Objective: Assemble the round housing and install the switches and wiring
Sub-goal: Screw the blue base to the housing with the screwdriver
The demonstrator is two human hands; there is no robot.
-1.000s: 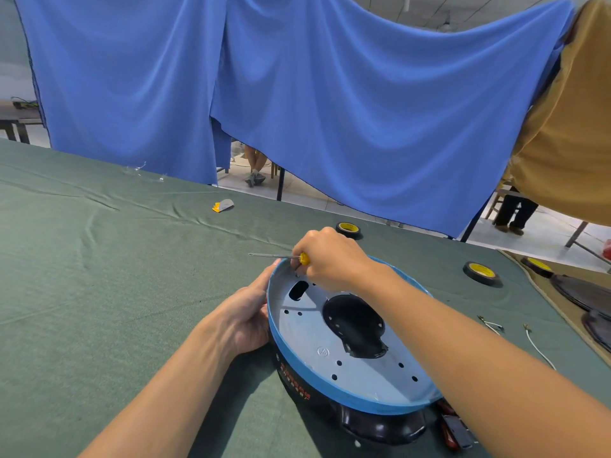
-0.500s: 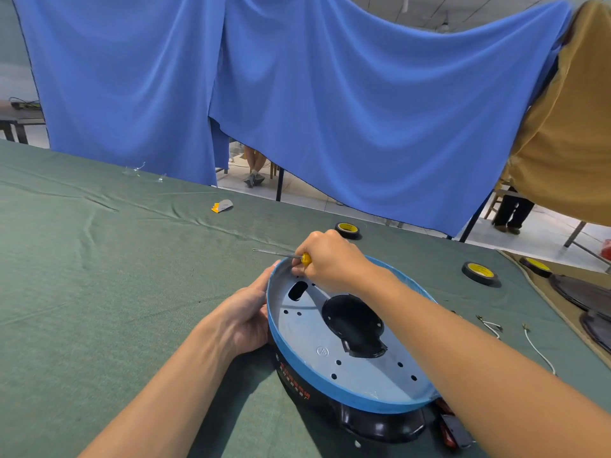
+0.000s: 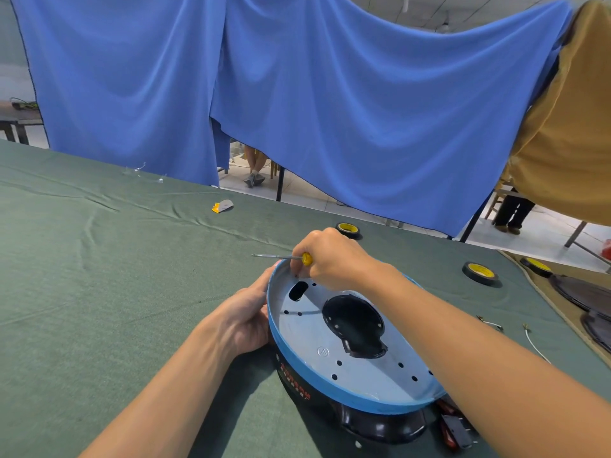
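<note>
The round housing (image 3: 317, 388) lies upside down on the green cloth: a blue rim, a pale grey base plate with small holes and a large dark opening, and a black body beneath. My left hand (image 3: 246, 320) grips its left rim. My right hand (image 3: 330, 256) rests over the far rim, closed around a small screwdriver (image 3: 281, 257) with a yellow handle; the metal shaft points left, level above the cloth. A red and black switch part (image 3: 454, 429) lies by the housing's near right side. White wires (image 3: 532, 342) lie to the right.
Three black-and-yellow tape rolls (image 3: 481, 272) sit on the far right of the table. A small yellow and grey piece (image 3: 222, 205) lies at the back. Dark round plates (image 3: 582, 292) rest at the right edge. Blue curtain hangs behind; a person's legs show beneath it.
My right hand with the screwdriver has lifted slightly at the far rim. My left hand and the housing stay where they were.
</note>
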